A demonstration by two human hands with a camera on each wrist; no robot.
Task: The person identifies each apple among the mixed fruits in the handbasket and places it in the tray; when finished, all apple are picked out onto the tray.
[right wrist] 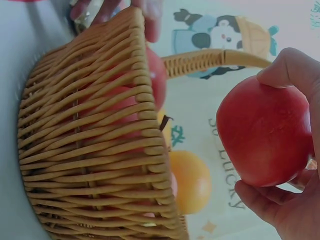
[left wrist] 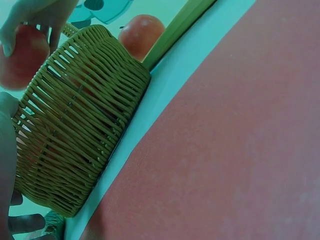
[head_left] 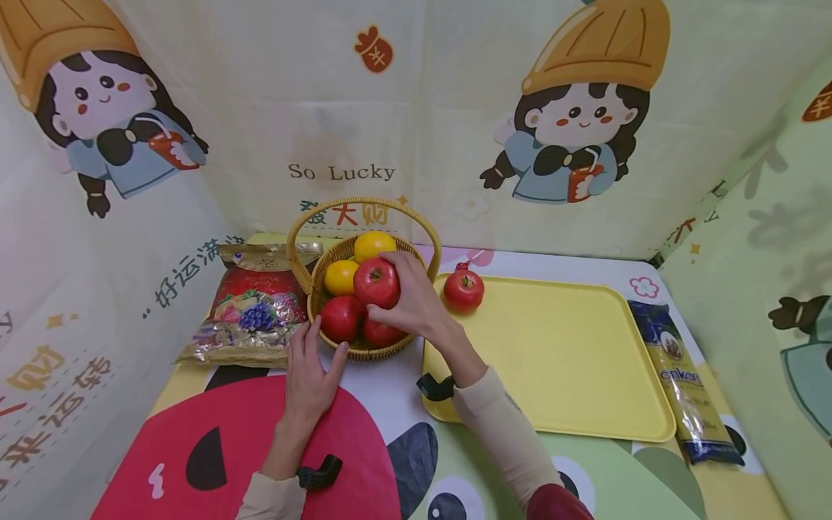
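My right hand point(head_left: 416, 292) grips a red apple point(right wrist: 265, 131) above the wicker basket point(left wrist: 85, 115), thumb on one side and fingers on the other. Against the basket's near left rim rests my left hand point(head_left: 310, 372), its fingers fairly straight and one fingertip over the edge. Inside the basket lie another red apple point(head_left: 341, 318), one more apple point(head_left: 382, 333) partly hidden by the right hand, and two oranges, one at the back point(head_left: 374, 246) and one at the left point(head_left: 341, 278). The basket's tall handle point(head_left: 364, 201) arches behind the fruit.
A yellow tray point(head_left: 552, 361) lies right of the basket, with a red apple point(head_left: 464, 291) at its far left corner. Along the tray's right side is a blue and gold packet point(head_left: 689, 390). A candy bag point(head_left: 253, 310) stands left of the basket. Printed cloth walls point(head_left: 442, 123) enclose the table.
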